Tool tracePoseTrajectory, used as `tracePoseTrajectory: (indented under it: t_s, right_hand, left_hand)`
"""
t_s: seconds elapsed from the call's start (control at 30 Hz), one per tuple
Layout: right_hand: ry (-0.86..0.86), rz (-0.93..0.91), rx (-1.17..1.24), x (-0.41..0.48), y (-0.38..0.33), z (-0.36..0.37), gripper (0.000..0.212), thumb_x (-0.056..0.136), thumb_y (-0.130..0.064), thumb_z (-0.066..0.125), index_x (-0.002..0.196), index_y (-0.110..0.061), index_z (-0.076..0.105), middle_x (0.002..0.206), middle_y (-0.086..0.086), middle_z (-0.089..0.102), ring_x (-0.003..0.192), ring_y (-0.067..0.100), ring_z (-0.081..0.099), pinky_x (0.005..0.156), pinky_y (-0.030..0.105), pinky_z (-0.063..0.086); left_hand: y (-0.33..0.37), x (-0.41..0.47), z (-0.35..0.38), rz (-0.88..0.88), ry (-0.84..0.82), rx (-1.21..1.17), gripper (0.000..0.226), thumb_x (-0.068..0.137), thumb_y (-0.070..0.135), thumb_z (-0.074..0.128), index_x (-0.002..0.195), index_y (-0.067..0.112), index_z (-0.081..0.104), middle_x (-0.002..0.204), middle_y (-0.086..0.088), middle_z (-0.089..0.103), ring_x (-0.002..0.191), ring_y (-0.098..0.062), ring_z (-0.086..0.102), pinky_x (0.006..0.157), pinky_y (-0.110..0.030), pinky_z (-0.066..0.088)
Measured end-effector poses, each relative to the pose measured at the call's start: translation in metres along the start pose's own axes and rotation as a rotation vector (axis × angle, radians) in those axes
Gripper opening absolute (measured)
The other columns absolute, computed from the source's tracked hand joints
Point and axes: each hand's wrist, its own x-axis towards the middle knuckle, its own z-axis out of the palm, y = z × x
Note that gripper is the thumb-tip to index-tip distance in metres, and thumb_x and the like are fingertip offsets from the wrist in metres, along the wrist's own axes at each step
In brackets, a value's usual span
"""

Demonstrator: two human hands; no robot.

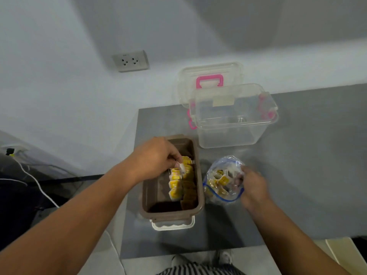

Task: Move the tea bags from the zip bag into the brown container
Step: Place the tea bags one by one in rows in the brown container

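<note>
A brown container point(156, 212) stands open on the grey table, with rows of yellow-tagged tea bags point(175, 184) along its right half. My left hand point(156, 157) hovers over its far end and pinches a tea bag point(181, 168) just above the rows. To the right stands a clear zip bag point(223, 180) with a blue seal, several tea bags inside it. My right hand point(253, 188), blurred, is at the bag's open mouth with its fingers reaching inside; I cannot make out what they hold.
A clear plastic box point(234, 118) with pink latches stands behind the zip bag, its lid point(209, 80) with a pink handle leaning on the wall. A wall socket point(130, 60) is at the upper left. White cables point(37, 183) lie left of the table.
</note>
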Motion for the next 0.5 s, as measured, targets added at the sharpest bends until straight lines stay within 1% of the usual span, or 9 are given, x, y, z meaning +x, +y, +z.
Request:
tracePoseTrajectory:
  t_s: [0.07, 0.13, 0.2, 0.27, 0.33, 0.37, 0.43, 0.5]
  right_hand:
    - [0.008, -0.017, -0.038, 0.001, 0.002, -0.001, 0.006, 0.097, -0.009, 0.054, 0.094, -0.007, 0.05, 0.054, 0.003, 0.057, 0.042, 0.008, 0.056, 0.044, 0.024, 0.05]
    - [0.024, -0.03, -0.085, 0.002, 0.005, -0.002, 0.008, 0.097, -0.014, 0.055, 0.093, -0.007, 0.053, 0.067, 0.008, 0.056, 0.051, 0.013, 0.058, 0.046, 0.024, 0.049]
    - [0.028, -0.041, -0.106, 0.004, 0.008, -0.003, 0.011, 0.097, -0.014, 0.055, 0.088, -0.01, 0.052, 0.069, 0.007, 0.054, 0.052, 0.013, 0.055, 0.046, 0.023, 0.048]
    - [0.035, -0.054, -0.099, 0.006, 0.011, -0.003, 0.009, 0.098, -0.011, 0.055, 0.09, -0.01, 0.052, 0.07, 0.006, 0.055, 0.05, 0.011, 0.059, 0.049, 0.026, 0.051]
    - [0.046, -0.062, -0.102, 0.004, 0.012, -0.003, 0.005, 0.099, -0.01, 0.055, 0.093, -0.009, 0.054, 0.075, 0.007, 0.06, 0.056, 0.012, 0.064, 0.054, 0.029, 0.054]
    - [0.049, -0.065, -0.104, 0.003, 0.013, -0.003, 0.004, 0.098, -0.011, 0.056, 0.098, -0.007, 0.056, 0.081, 0.01, 0.064, 0.063, 0.016, 0.066, 0.056, 0.031, 0.057]
    - [0.075, -0.051, -0.114, 0.002, 0.015, -0.004, 0.02, 0.097, -0.014, 0.058, 0.111, 0.0, 0.058, 0.098, 0.019, 0.068, 0.079, 0.025, 0.069, 0.069, 0.04, 0.061]
    - [0.105, -0.048, -0.122, 0.001, 0.016, -0.005, 0.031, 0.097, -0.015, 0.059, 0.12, 0.005, 0.056, 0.109, 0.024, 0.068, 0.088, 0.03, 0.068, 0.082, 0.049, 0.059]
  left_hand:
    - [-0.007, -0.002, 0.006, 0.003, -0.07, 0.079, 0.015, 0.088, 0.028, 0.072, 0.102, 0.031, 0.077, 0.096, 0.011, 0.073, 0.084, -0.002, 0.063, 0.072, -0.017, 0.045]
    - [-0.012, -0.002, 0.014, 0.022, -0.14, 0.15, 0.014, 0.088, 0.029, 0.071, 0.101, 0.032, 0.077, 0.098, 0.011, 0.07, 0.088, -0.004, 0.063, 0.079, -0.021, 0.049]
    - [-0.016, -0.001, 0.023, 0.019, -0.188, 0.198, 0.012, 0.087, 0.03, 0.072, 0.098, 0.033, 0.077, 0.097, 0.011, 0.066, 0.09, -0.007, 0.063, 0.083, -0.028, 0.052]
    - [-0.019, 0.001, 0.032, -0.002, -0.227, 0.205, 0.01, 0.086, 0.028, 0.072, 0.095, 0.032, 0.077, 0.093, 0.012, 0.069, 0.088, -0.008, 0.065, 0.081, -0.029, 0.054]
    - [-0.021, 0.003, 0.041, -0.004, -0.26, 0.226, 0.009, 0.086, 0.026, 0.072, 0.092, 0.03, 0.077, 0.091, 0.011, 0.071, 0.084, -0.007, 0.066, 0.08, -0.029, 0.055]
    - [-0.022, 0.004, 0.045, -0.002, -0.283, 0.239, 0.009, 0.086, 0.026, 0.071, 0.092, 0.03, 0.077, 0.091, 0.011, 0.071, 0.083, -0.007, 0.066, 0.08, -0.029, 0.056]
    - [-0.023, 0.006, 0.055, 0.007, -0.33, 0.266, 0.009, 0.087, 0.025, 0.071, 0.092, 0.029, 0.077, 0.092, 0.011, 0.071, 0.083, -0.007, 0.066, 0.081, -0.03, 0.056]
    - [-0.024, 0.009, 0.063, 0.017, -0.361, 0.299, 0.009, 0.087, 0.023, 0.071, 0.091, 0.028, 0.077, 0.09, 0.011, 0.071, 0.082, -0.008, 0.065, 0.081, -0.031, 0.057]
